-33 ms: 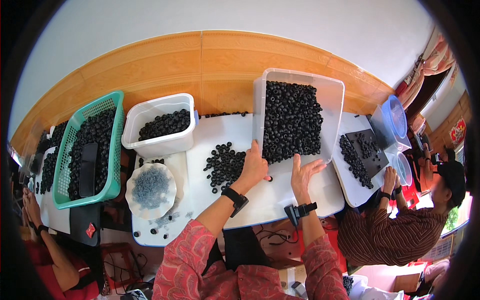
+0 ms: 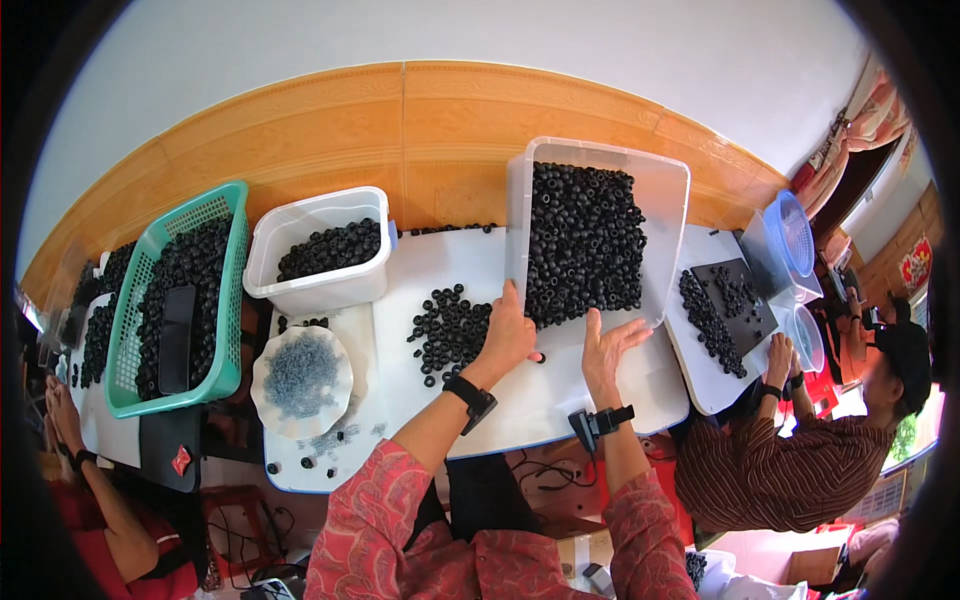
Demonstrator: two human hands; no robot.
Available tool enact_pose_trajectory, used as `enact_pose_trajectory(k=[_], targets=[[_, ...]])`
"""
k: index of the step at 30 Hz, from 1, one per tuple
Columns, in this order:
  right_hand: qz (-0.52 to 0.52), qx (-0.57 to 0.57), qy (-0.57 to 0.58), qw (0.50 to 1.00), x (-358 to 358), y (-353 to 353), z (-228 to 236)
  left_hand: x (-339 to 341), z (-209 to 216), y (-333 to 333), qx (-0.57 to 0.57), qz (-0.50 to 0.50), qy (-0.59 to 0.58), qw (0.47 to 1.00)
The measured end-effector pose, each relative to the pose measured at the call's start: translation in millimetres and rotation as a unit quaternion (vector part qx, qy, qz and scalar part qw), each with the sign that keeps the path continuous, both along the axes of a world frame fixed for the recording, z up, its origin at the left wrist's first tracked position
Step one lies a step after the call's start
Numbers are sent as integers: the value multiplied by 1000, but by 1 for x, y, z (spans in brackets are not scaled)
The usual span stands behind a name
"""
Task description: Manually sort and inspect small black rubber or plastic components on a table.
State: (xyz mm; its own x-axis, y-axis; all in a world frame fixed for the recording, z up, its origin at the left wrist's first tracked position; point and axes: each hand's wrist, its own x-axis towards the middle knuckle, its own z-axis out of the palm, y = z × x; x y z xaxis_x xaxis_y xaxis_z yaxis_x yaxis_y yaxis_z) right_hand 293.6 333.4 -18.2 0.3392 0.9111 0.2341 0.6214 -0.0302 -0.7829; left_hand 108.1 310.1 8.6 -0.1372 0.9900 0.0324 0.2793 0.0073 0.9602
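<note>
A translucent plastic bin (image 2: 660, 230) stands on the white table, tilted, with many small black ring-shaped parts (image 2: 585, 245) gathered toward its left and near side. My left hand (image 2: 506, 335) is closed on the bin's near left corner. A small black part (image 2: 540, 357) shows by its fingertips; whether they hold it I cannot tell. My right hand (image 2: 608, 352) is open, fingers spread, against the bin's near edge. Left of my left hand lies a loose pile of the same black parts (image 2: 450, 330). Both wrists wear black bands.
Left stand a white tub (image 2: 318, 296) and a green basket (image 2: 122, 365), both with black parts; a dark phone (image 2: 177, 340) lies in the basket. A pale scalloped plate (image 2: 268, 408) holds small translucent pieces. Co-workers sit either side; a dark board (image 2: 745, 325) lies right.
</note>
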Motion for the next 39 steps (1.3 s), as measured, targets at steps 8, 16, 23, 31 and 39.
enact_pose_trajectory(k=[8,16,23,31,39], targets=[[-5,-8,-16,1000,4,4,-5,3,17,-7,-12,-2,-54,998],[-10,-18,-9,1000,-1,6,-3,1,-1,6,-25,-2,-34,999],[-9,-12,-6,1000,3,9,-7,3,-12,7,59,-8,-7,998],[-9,-30,-21,999,-4,10,-11,-10,9,3,49,-25,-8,998],[-9,-31,-50,998,-14,14,-12,-26,23,19,39,-64,-31,997]])
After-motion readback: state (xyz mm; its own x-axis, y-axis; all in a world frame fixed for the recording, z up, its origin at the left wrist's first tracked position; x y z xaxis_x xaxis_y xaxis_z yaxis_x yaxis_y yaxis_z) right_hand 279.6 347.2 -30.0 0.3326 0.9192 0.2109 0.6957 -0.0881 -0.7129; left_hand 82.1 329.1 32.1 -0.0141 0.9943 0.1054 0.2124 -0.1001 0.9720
